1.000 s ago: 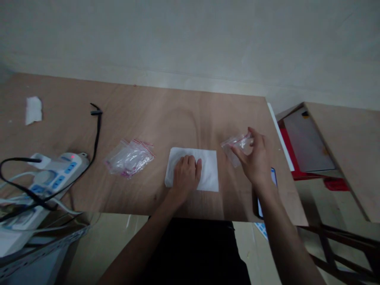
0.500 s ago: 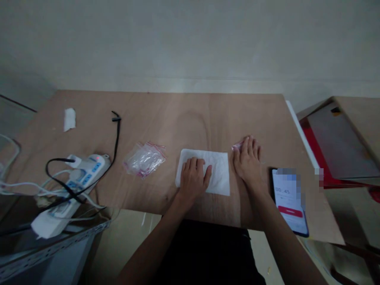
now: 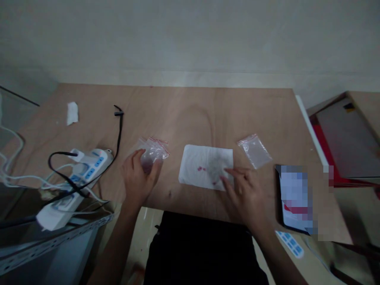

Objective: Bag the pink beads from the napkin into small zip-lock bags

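Note:
My left hand (image 3: 138, 178) is at a pile of clear zip-lock bags (image 3: 152, 152), its thumb and fingers apart around the near side of the pile. My right hand (image 3: 247, 192) hovers at the right edge of a white tissue (image 3: 192, 158), with thumb and forefinger apart and nothing visible between them. Small red bits or spots (image 3: 202, 169) show on the tissue; I cannot tell which. A single zip-lock bag (image 3: 255, 151) lies flat beyond my right hand.
A phone (image 3: 295, 202) lies at the right of the wooden table (image 3: 178, 111). On the left are a white power strip (image 3: 95, 164) with several cables and a crumpled white scrap (image 3: 72, 113). Another power strip (image 3: 291, 243) shows below the right edge.
My left hand has moved from the tissue left to the bag pile, uncovering the red spots. My right hand has left the single bag and come nearer, toward the tissue.

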Motion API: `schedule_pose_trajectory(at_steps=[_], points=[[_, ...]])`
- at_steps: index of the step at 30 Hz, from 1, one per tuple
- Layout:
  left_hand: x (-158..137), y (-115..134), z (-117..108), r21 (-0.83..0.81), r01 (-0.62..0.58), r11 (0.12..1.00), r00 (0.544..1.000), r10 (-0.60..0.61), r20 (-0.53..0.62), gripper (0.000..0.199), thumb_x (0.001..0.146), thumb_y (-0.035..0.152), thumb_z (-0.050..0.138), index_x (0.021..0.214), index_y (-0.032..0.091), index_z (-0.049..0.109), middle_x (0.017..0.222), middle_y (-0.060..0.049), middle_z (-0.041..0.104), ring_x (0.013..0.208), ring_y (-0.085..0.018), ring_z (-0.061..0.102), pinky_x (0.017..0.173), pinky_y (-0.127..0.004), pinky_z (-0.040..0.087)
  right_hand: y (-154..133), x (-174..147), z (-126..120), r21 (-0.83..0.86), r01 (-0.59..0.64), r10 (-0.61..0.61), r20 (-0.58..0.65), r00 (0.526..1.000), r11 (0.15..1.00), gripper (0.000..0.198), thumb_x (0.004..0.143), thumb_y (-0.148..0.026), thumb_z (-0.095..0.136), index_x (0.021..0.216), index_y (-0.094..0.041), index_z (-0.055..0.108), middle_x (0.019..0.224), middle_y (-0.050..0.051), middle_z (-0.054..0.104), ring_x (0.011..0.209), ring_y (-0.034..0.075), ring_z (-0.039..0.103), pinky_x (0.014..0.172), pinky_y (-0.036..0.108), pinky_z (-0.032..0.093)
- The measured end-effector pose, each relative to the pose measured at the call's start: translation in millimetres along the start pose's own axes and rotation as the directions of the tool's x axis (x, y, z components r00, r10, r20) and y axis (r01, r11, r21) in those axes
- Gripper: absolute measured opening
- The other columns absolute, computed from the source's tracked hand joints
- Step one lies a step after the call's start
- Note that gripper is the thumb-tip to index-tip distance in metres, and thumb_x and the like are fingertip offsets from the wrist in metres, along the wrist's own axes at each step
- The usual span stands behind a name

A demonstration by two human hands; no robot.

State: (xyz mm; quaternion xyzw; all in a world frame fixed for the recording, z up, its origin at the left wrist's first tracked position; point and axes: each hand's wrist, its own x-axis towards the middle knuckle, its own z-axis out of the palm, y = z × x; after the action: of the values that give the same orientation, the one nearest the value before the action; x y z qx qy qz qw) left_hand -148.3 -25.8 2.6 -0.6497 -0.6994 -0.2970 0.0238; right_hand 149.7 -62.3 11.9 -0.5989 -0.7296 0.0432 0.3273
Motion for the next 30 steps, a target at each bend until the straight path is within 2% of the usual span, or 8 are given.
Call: schedule_pose_trajectory(at_steps=[3,7,10,13,18,21,24,30], points=[[-2.9,-8.2,1.2,0.036,0.036,0.999,0.999,-0.035,-0.017,0.067,0.079,0.052,0.064,0.127,0.007,0.051,0.129,-0.023,0.056,0.125,-0.038,0.052,0.106,-0.053,0.040,-12.4,-20.6,14.0,0.021,0.082,-0.084,0.104,0.991,0.996,0.023,0.093,-0.030,0.057,0.096,-0.013,0.072,0.088,0.012,0.066,0.082,0.024,0.062,0.072,0.038,0.055],[6.6,-22.1,1.5,0.071,-0.007,0.997,0.999,0.004,0.046,0.092,0.069,0.058,0.072,0.139,0.007,0.041,0.142,-0.025,0.047,0.133,-0.041,0.044,0.110,-0.054,0.036,-9.6,-23.4,24.2,0.017,0.065,-0.067,0.151,0.986,0.998,0.023,0.093,-0.019,0.052,0.087,-0.016,0.074,0.083,0.011,0.068,0.079,0.024,0.060,0.073,0.041,0.053],[15.3,-24.9,0.4,0.084,-0.050,0.995,0.995,0.041,0.095,0.094,0.068,0.062,0.071,0.140,0.011,0.040,0.143,-0.024,0.047,0.133,-0.042,0.044,0.111,-0.056,0.034,-10.2,-15.1,22.1,0.037,0.057,-0.062,0.150,0.987,0.998,0.025,0.093,-0.018,0.050,0.084,-0.017,0.074,0.081,0.009,0.068,0.077,0.023,0.060,0.073,0.039,0.053],[20.3,-22.6,0.6,0.086,-0.086,0.993,0.988,0.074,0.134,0.094,0.069,0.065,0.068,0.142,0.015,0.037,0.145,-0.021,0.047,0.134,-0.041,0.043,0.111,-0.058,0.032,-14.4,-1.7,24.0,0.069,0.042,-0.052,0.152,0.987,0.997,0.023,0.094,-0.020,0.052,0.090,-0.018,0.074,0.086,0.009,0.069,0.081,0.022,0.062,0.072,0.036,0.054],[24.8,-16.6,3.8,0.056,-0.119,0.991,0.980,0.109,0.165,0.098,0.064,0.063,0.074,0.139,0.011,0.039,0.143,-0.025,0.048,0.134,-0.041,0.043,0.110,-0.057,0.033,-12.7,20.3,39.4,0.090,0.025,-0.040,0.178,0.983,0.996,0.024,0.095,-0.020,0.049,0.096,-0.018,0.073,0.089,0.011,0.071,0.085,0.025,0.064,0.076,0.041,0.056],[27.5,-12.1,7.0,0.044,-0.126,0.991,0.973,0.115,0.198,0.094,0.062,0.060,0.077,0.137,0.013,0.044,0.143,-0.024,0.049,0.134,-0.041,0.044,0.111,-0.057,0.032,-8.9,23.1,41.0,0.099,0.028,-0.046,0.191,0.981,0.995,0.025,0.095,-0.023,0.049,0.096,-0.017,0.072,0.090,0.011,0.072,0.086,0.026,0.063,0.078,0.043,0.055],[28.9,-8.0,11.7,0.014,-0.138,0.990,0.965,0.131,0.225,0.081,0.063,0.055,0.078,0.131,0.018,0.051,0.143,-0.021,0.049,0.135,-0.041,0.043,0.113,-0.057,0.028,-9.0,19.3,33.4,0.111,0.020,-0.040,0.177,0.983,0.994,0.025,0.096,-0.028,0.050,0.100,-0.016,0.071,0.097,0.012,0.072,0.091,0.026,0.064,0.082,0.044,0.055],[29.4,-4.3,18.1,-0.012,-0.160,0.987,0.977,0.160,0.142,0.062,0.065,0.048,0.079,0.118,0.022,0.061,0.134,-0.018,0.058,0.127,-0.041,0.050,0.105,-0.057,0.036,-16.8,9.7,16.5,0.136,0.010,-0.021,0.083,0.996,0.991,0.022,0.094,-0.021,0.051,0.098,-0.016,0.072,0.092,0.010,0.073,0.088,0.024,0.065,0.080,0.040,0.056]])
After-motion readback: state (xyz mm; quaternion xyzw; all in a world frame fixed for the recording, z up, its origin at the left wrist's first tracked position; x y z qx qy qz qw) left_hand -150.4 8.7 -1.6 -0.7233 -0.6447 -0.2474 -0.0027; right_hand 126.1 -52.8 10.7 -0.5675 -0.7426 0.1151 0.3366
